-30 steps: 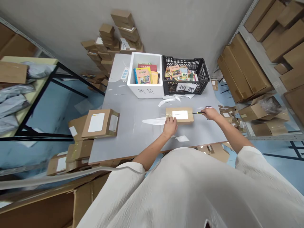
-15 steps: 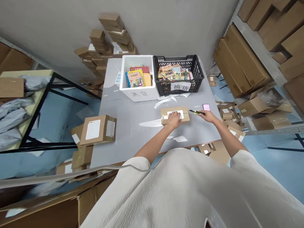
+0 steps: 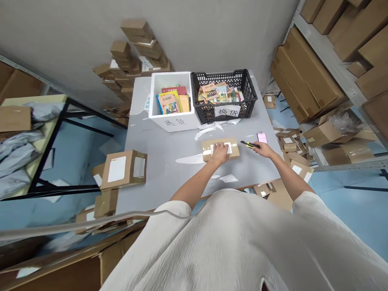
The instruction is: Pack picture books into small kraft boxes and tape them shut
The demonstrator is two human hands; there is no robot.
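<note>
A small taped cardboard box (image 3: 235, 149) with a white label lies on the grey table. My left hand (image 3: 220, 153) is on top of it, its fingers bent over the label and holding the box. In my right hand (image 3: 263, 149) is a black and yellow utility knife (image 3: 249, 144), closed in the fingers. The knife points left toward the right end of the box, a little apart from it. Just behind my right hand lies a phone (image 3: 262, 138) with a lit pink screen.
A white foam box (image 3: 174, 123) and a black crate (image 3: 245, 109), both with books, stand at the back of the table (image 3: 163, 169). A larger labelled carton (image 3: 129, 169) sits at the left edge. Paper scraps (image 3: 228, 178) lie about. Shelves of cartons (image 3: 306, 76) flank the right.
The view has shifted slightly, so the table's things appear a little further left. My left hand stays on the box and the knife stays in my right hand beside it.
</note>
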